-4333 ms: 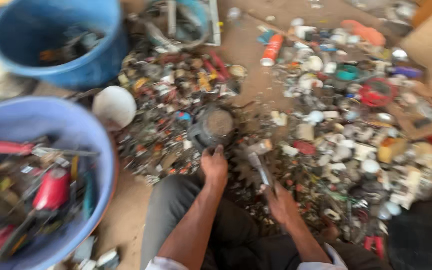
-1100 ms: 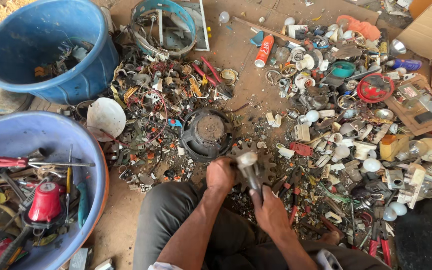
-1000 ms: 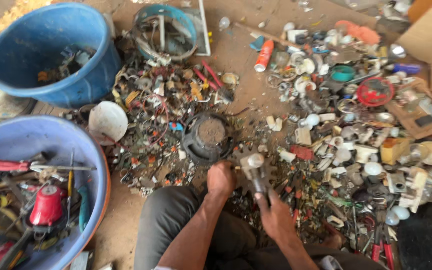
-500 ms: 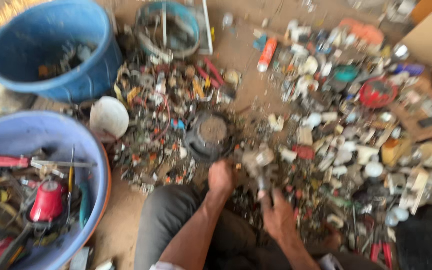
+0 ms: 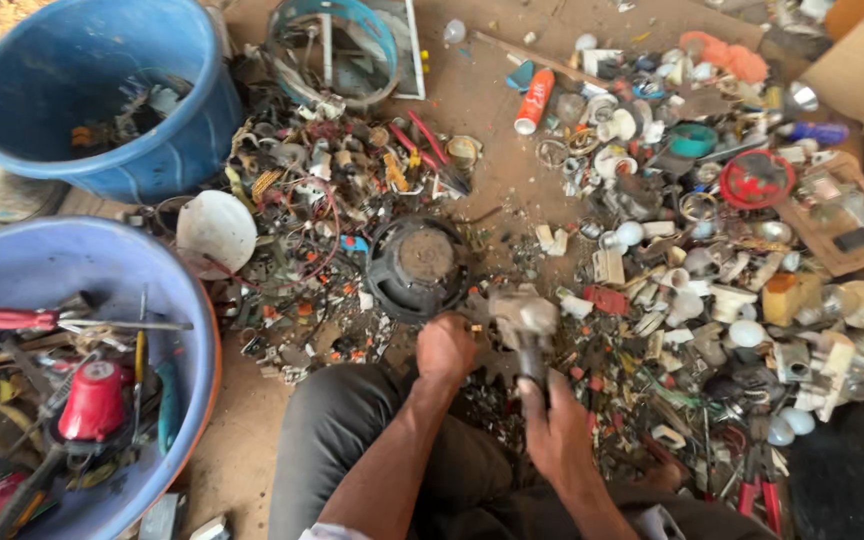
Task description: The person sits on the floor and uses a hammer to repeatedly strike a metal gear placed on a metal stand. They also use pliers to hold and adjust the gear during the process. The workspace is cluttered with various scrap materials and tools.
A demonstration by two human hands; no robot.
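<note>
Right hand [image 5: 559, 432] wraps the hammer [image 5: 524, 325] handle, head just right of the round speaker [image 5: 418, 266]. Left hand [image 5: 445, 348], fist closed below speaker, probably pins a scrap; blurred.

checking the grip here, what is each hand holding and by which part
The right hand grips a hammer by its handle, head blurred. The left hand is closed on the scrap pile; what it holds cannot be told.
</note>
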